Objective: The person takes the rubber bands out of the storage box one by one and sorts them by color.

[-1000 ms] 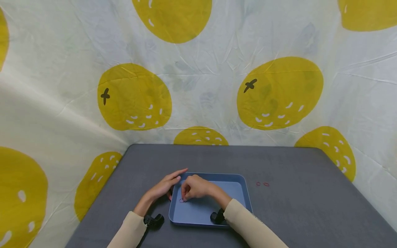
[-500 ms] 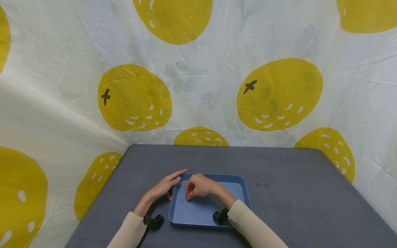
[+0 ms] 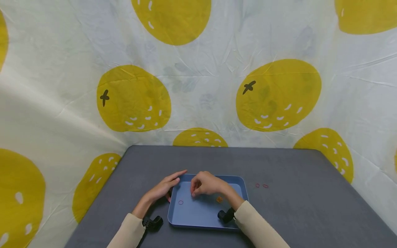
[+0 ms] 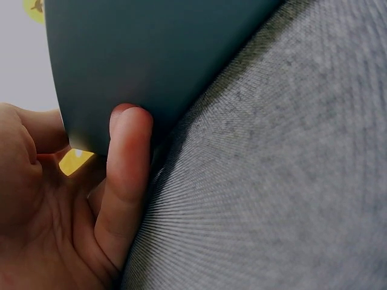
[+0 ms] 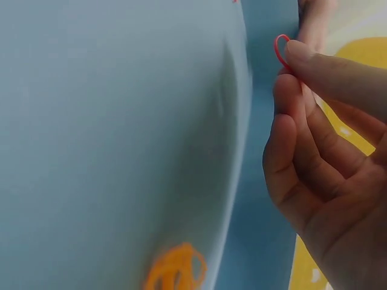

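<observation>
My right hand (image 3: 204, 182) is above the left half of the blue tray (image 3: 198, 216). Between its thumb and index finger it pinches a thin red rubber band (image 5: 278, 47), whose loop sticks out past the fingertips. My left hand (image 3: 165, 186) rests at the tray's left wall, one finger stretched towards the far left corner. In the left wrist view another finger (image 4: 130, 151) lies against the outer wall, close over the table. A red band ring (image 3: 181, 202) lies flat on the tray floor near the left wall. An orange looped bundle (image 5: 175, 269) lies farther right in the tray.
Two more red rings, one round (image 3: 257, 185) and one oval (image 3: 265, 186), lie on the grey table (image 3: 294, 206) to the right of the tray. A white cloth (image 3: 204, 100) printed with yellow fruit hangs behind the table.
My right hand has moved right, away from the ring on the tray floor, which now shows fully. The orange bundle has come into view by the right wrist. My left hand stays put.
</observation>
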Demonstrator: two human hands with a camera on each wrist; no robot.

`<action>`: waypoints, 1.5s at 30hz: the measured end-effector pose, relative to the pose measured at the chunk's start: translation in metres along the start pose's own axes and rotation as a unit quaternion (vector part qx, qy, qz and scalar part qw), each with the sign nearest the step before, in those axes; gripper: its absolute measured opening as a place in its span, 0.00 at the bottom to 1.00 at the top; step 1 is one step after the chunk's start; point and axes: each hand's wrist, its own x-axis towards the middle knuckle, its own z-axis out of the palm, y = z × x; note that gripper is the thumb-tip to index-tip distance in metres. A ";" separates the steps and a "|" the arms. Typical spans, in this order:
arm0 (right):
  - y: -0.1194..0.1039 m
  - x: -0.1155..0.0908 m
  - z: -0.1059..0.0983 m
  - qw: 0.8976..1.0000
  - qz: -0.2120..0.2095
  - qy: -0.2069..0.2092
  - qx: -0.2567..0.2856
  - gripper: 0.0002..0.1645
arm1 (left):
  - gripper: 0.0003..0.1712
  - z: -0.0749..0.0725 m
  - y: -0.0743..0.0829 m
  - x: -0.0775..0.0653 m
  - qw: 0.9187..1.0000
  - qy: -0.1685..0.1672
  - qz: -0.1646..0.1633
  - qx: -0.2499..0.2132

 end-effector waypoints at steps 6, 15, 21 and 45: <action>0.001 -0.012 -0.011 1.000 -0.006 0.016 -0.001 0.04 | 0.28 0.000 0.000 0.000 1.000 0.001 -0.005 0.002; 0.003 -0.029 -0.024 0.999 -0.019 0.035 -0.003 0.04 | 0.28 0.000 0.001 0.000 1.000 0.006 -0.006 0.008; 0.008 -0.043 -0.029 0.999 -0.005 0.042 0.009 0.04 | 0.28 0.002 0.000 0.000 1.000 0.006 -0.009 0.006; 0.022 -0.101 -0.059 0.994 0.016 0.100 0.038 0.04 | 0.28 0.002 -0.003 0.000 1.000 0.004 0.009 0.011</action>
